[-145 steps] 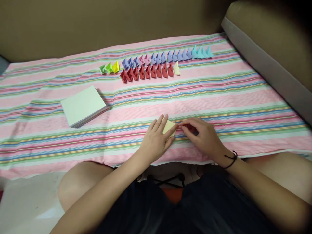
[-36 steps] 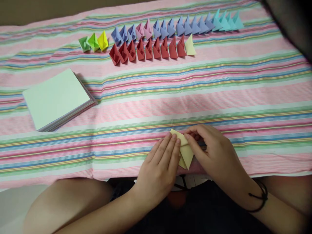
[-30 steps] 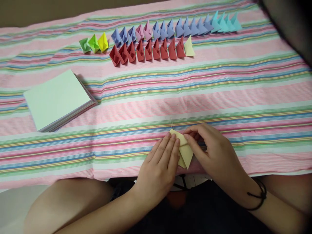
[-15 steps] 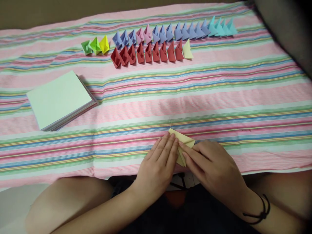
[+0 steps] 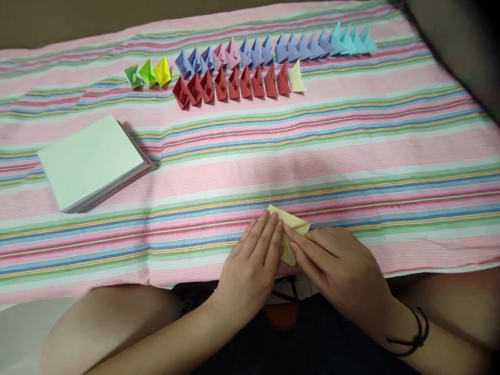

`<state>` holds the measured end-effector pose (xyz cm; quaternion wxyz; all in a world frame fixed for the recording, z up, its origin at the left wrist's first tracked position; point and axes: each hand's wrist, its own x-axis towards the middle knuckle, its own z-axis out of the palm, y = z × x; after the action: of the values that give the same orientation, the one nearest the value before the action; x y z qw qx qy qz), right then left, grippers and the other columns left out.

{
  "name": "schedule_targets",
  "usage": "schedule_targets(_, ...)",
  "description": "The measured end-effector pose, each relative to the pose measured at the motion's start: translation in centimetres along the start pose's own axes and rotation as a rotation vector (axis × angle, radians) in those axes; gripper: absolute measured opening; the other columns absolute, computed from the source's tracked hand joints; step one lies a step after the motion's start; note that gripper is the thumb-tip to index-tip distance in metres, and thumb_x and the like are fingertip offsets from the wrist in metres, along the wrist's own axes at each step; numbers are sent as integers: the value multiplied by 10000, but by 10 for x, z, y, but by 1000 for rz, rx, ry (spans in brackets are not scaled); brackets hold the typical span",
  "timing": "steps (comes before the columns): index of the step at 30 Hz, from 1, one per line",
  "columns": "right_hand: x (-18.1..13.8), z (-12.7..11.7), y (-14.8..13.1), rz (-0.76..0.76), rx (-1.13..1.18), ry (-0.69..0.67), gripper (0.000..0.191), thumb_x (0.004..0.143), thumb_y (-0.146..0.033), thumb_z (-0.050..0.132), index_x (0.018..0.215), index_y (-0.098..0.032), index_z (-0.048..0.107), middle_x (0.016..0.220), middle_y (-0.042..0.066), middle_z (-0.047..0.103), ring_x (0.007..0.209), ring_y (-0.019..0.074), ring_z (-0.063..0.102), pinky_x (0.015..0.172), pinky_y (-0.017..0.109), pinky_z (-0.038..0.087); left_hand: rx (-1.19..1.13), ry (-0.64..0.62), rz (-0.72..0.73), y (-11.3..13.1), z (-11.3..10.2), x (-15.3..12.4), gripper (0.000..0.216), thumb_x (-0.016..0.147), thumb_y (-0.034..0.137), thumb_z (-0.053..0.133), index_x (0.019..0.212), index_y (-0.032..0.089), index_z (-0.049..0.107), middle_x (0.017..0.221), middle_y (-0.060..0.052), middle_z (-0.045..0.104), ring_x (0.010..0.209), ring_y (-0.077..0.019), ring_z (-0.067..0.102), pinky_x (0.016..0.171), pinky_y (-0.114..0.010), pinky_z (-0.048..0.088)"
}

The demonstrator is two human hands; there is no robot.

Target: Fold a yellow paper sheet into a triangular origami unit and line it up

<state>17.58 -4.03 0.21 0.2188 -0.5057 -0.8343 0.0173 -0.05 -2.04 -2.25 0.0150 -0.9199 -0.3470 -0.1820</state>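
Observation:
A small pale yellow folded paper lies at the front of the cloth, partly covered by both hands. Flat on its left part, with fingers stretched out together, rests my left hand. My right hand, with a dark cord on its wrist, comes from the right. Its index finger and thumb press on the paper near the left fingertips, and the other fingers are curled in. The paper's left part is hidden under the left fingers.
A stack of pale green paper sheets sits at the left on the striped cloth. Farther back stand rows of folded paper boats: red, blue-violet, turquoise, green and a pale yellow one.
Both hands keep nearly the same pose on the folded paper. The whole view has shifted slightly, so things appear a little farther left.

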Motion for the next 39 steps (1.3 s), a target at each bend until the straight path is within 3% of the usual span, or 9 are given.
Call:
schedule_targets(8, 0, 0, 0, -4, 0, -11, 260, 904, -139, 521, 1094, -32, 661, 704, 58, 621, 657, 190, 498, 622, 349, 362, -5, -12, -2, 1, 0, 1, 418, 890, 92, 448, 1292, -21, 483, 1375, -189, 495, 1306, -311, 435, 1038, -424, 471)
schedule_targets(13, -2, -1, -1, -17, 36, -5, 257, 909, -151, 514, 1091, -56, 669, 672, 50, 598, 639, 190, 470, 603, 346, 344, -68, 76, -71, 1, 0, 3, 377, 908, 119, 458, 1257, -25, 463, 1311, -198, 557, 1268, -273, 491, 1012, -387, 500)
schedule_targets(30, -4, -4, 0, 337, 253, -166, 238, 919, -217, 484, 959, -178, 715, 688, 35, 643, 662, 174, 587, 649, 317, 431, -51, 69, -48, 2, -2, 6, 432, 898, 219, 499, 1244, -30, 434, 1258, -230, 588, 1242, -288, 515, 993, -383, 509)
schedule_targets(34, -6, -6, 0, 349, 210, -149, 239, 917, -216, 481, 969, -192, 713, 726, 38, 680, 693, 181, 628, 672, 317, 465, -58, 54, -48, 2, -3, 6, 460, 900, 231, 503, 1268, -28, 410, 1268, -237, 578, 1251, -290, 506, 996, -388, 505)
schedule_targets(39, -6, -10, 1, 320, 94, -100, 241, 910, -208, 480, 935, -170, 717, 735, 47, 708, 647, 188, 646, 591, 312, 458, -96, 41, -58, 1, -3, 5, 526, 903, 233, 500, 1339, -7, 333, 1293, -240, 556, 1284, -285, 470, 1010, -403, 491)
